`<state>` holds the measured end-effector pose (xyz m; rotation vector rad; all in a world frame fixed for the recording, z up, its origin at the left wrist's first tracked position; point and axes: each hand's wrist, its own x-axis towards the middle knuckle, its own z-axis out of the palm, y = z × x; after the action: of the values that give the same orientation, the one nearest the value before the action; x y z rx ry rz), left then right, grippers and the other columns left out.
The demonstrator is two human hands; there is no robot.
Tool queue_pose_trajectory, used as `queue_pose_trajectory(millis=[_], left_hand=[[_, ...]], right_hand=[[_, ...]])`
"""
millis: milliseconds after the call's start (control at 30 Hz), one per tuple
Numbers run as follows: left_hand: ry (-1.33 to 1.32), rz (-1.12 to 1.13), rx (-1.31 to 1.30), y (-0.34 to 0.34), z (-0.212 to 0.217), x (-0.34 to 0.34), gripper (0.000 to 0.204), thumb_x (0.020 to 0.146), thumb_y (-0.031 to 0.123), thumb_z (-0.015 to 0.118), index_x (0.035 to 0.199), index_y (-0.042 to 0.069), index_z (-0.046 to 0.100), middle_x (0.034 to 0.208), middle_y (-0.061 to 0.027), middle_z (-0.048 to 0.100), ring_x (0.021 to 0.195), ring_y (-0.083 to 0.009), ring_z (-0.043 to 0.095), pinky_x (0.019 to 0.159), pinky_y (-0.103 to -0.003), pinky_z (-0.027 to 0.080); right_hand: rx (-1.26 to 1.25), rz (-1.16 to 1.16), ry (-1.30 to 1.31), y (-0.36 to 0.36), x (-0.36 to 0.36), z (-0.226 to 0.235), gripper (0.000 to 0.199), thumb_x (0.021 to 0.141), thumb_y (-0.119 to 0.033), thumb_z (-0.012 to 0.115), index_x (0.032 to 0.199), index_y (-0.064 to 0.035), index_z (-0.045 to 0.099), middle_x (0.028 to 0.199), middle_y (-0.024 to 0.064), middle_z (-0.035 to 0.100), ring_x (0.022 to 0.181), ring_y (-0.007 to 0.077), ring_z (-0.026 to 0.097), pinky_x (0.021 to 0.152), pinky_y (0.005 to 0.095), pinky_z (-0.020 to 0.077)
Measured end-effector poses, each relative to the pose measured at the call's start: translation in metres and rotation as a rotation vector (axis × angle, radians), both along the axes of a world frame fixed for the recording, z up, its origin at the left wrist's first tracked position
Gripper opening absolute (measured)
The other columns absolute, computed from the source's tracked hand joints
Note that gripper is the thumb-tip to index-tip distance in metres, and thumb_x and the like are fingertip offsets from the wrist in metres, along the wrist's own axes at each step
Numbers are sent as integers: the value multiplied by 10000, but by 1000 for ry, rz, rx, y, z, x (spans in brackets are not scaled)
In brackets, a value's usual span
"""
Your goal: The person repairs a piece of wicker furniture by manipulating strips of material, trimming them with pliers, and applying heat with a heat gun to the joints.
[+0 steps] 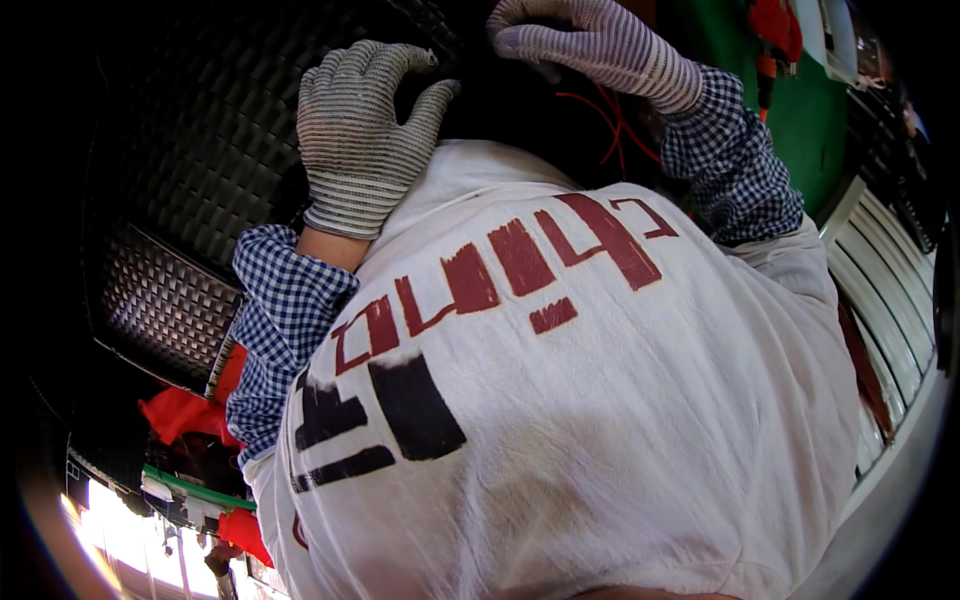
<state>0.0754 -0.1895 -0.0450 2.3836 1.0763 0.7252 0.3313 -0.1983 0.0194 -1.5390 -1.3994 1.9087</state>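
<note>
The black woven panel (pixel 225 150) fills the upper left – probably light, stiff yet springy, best held by its rim. The left hand (pixel 362 135) overlaps it, thumb spread from bunched fingers; the right hand (pixel 600 45), top centre, curls – pinching or not, I cannot tell.

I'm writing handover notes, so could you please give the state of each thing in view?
Left hand: gloved, thumb and forefinger apart
Right hand: gloved, fingers bent, grip unclear
Sleeves: bunched
Shirt: creased
Woven panel: partly shadowed
Red strands: crossing
Red cloth: crumpled
</note>
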Motion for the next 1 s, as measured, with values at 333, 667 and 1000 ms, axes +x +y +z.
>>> queue_pose_trajectory(millis=[333, 667, 1000], left_hand=[[-2, -5, 61, 0, -2, -1, 314, 822, 374, 819, 1018, 137, 753, 996, -65, 726, 925, -270, 670, 890, -430, 518], [5, 4, 68, 0, -2, -3, 306, 821, 365, 815, 1019, 142, 747, 982, -60, 721, 907, -259, 666, 879, -424, 518], [-27, -12, 88, 3, -2, 1, 302, 820, 361, 813, 1014, 139, 746, 987, -56, 721, 922, -260, 664, 879, -425, 514]], right_hand=[[330, 136, -262, 9, -13, 12, 215, 980, -191, 697, 993, 23, 679, 766, 87, 654, 648, 145, 615, 611, 305, 513], [235, 337, -399, 31, -19, 9, 243, 966, -194, 691, 1019, 43, 698, 789, 138, 683, 663, 214, 657, 627, 342, 536], [364, 260, -391, 21, -19, 7, 214, 955, -167, 693, 986, 45, 694, 780, 150, 680, 685, 228, 661, 642, 351, 536]])
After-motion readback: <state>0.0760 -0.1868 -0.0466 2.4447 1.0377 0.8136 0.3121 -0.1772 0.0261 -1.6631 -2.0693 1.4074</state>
